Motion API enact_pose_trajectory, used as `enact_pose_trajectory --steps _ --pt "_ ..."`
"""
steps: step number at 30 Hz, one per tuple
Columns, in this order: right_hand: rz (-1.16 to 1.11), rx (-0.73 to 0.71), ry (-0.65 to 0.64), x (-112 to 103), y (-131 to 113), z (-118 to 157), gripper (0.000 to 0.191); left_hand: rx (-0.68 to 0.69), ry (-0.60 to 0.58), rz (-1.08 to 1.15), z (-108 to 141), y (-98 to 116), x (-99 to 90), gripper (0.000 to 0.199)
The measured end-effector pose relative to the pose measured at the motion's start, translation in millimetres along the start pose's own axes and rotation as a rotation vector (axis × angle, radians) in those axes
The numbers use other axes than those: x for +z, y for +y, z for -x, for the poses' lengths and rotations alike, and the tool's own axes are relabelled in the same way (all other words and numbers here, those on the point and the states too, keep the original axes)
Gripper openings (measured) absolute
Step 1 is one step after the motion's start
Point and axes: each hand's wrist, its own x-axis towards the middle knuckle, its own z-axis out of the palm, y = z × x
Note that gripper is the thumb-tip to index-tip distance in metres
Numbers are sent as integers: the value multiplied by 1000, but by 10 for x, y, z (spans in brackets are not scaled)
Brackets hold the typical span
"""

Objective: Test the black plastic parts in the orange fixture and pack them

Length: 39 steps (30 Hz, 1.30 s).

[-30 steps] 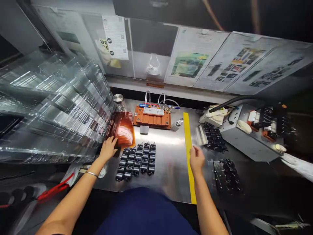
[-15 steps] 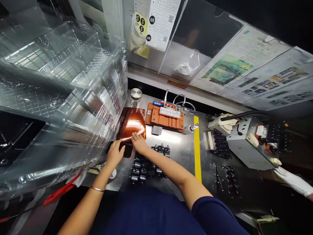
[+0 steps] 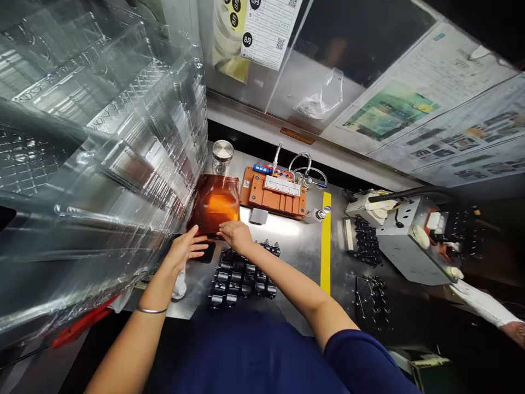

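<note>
A shiny amber, see-through sheet or bag lies on the steel bench against the stacked clear trays. My right hand has its fingers pinched together at the front edge of this amber plastic. My left hand is open, fingers apart and thumb raised by the plastic's front left corner; whether it touches is unclear. Beneath both hands, a dark flat phone-like object lies partly covered. Several black moulded parts lie in rows just in front of my right forearm.
Tall stacks of clear plastic trays crowd the left side. Behind stand a lidded glass jar and an orange fixture with hoses. A yellow tape strip crosses the bench. At right, a co-worker's white-gloved hand is by a grey machine.
My left hand has come off the amber plastic toward me and its fingers have spread. My right hand has gone from lying flat on the plastic to pinching at its front edge.
</note>
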Motion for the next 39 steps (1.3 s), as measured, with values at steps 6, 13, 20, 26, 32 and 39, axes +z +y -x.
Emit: enact_pose_trajectory --steps 6,13,20,26,32,39 --pt "-258 31 165 -235 -135 219 27 369 -72 -55 127 -113 253 57" --pt "-300 13 164 -560 -360 337 26 755 -74 -558 422 -64 442 27" --pt "-319 -198 -82 -958 -206 341 21 831 -205 -617 409 2 403 30" --pt "-328 -202 -100 -1083 -252 306 17 882 -210 -608 459 61 394 28" --pt "-354 -221 -109 -1110 -284 299 18 894 -225 -596 484 78 373 27" --pt "-368 -235 -88 -1203 -326 350 16 921 -171 -589 503 59 357 27"
